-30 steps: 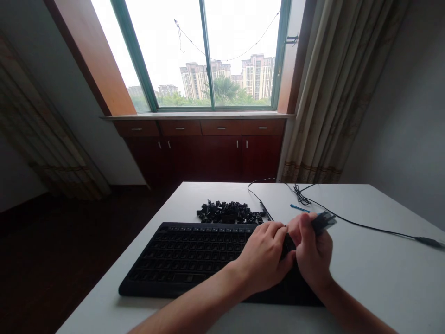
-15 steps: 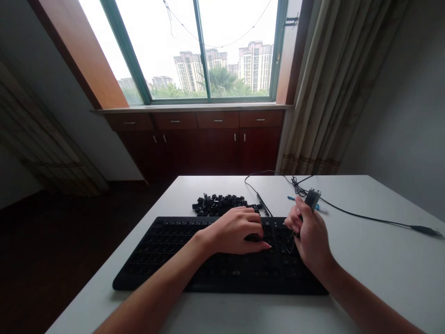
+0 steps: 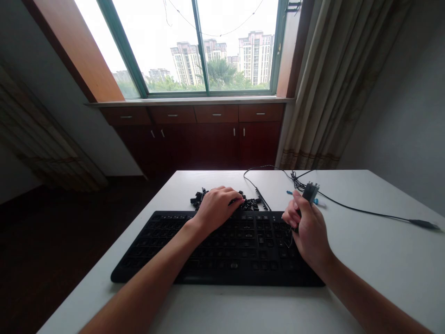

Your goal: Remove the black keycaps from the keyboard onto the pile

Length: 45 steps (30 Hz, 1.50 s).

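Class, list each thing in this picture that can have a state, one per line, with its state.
Keyboard: flat, most keys apparently capless
Loose keycaps: heaped, partly hidden
Left hand: over the heap, fingers bent; grip unclear
Right hand: closed around the dark tool
Blue tool: lying down, partly hidden
Cable: partly bunched, partly stretched out
Drawers: shut
Cupboard doors: shut

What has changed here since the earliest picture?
The left hand has moved left and forward, from beside the right hand to the loose keycaps; whether it holds anything is unclear. The right hand still grips the dark tool, now more upright. The keyboard stays put.
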Each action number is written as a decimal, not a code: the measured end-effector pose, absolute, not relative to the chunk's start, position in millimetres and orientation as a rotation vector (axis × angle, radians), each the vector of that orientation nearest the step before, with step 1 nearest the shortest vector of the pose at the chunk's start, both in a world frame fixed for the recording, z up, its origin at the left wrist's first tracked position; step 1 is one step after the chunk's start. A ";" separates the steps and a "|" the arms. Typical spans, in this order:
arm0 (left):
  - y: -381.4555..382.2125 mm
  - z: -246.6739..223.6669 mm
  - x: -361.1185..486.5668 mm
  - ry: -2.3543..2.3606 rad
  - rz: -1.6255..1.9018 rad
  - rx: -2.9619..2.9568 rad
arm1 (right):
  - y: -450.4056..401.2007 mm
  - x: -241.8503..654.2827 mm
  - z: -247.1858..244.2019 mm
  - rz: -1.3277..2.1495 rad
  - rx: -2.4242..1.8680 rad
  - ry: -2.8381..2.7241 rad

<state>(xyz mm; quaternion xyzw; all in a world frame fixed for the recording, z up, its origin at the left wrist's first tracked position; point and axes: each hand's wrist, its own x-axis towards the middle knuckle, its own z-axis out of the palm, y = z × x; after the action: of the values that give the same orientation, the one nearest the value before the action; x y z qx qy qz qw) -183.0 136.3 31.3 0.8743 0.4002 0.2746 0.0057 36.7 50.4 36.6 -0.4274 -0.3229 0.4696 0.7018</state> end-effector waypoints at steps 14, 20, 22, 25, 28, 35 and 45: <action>85.0 35.6 -136.9 0.809 0.818 2.610 | 61.6 54.1 45.9 0.901 -0.965 -0.677; 58.7 28.6 -120.1 0.679 0.672 2.668 | 64.7 52.9 41.6 0.928 -0.941 -0.684; 55.8 27.0 -119.1 0.674 0.659 2.696 | 65.0 51.7 39.9 0.944 -0.923 -0.680; 54.6 25.7 -119.1 0.676 0.658 2.716 | 65.5 50.3 36.8 0.959 -0.899 -0.689; 54.6 25.4 -118.7 0.662 0.657 2.730 | 64.7 49.2 33.1 0.926 -0.909 -0.747; 54.5 25.5 -117.8 0.646 0.658 2.731 | 62.4 48.0 26.9 0.908 -0.908 -0.897; 54.1 26.9 -117.8 0.632 0.657 2.713 | 58.0 46.5 20.2 0.857 -0.881 -1.094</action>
<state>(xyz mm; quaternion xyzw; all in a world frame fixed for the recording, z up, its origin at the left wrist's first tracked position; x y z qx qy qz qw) -117.8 54.1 26.9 0.9386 0.2188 0.2274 0.1393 46.5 58.0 20.2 -0.3923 -0.4873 0.3817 0.6804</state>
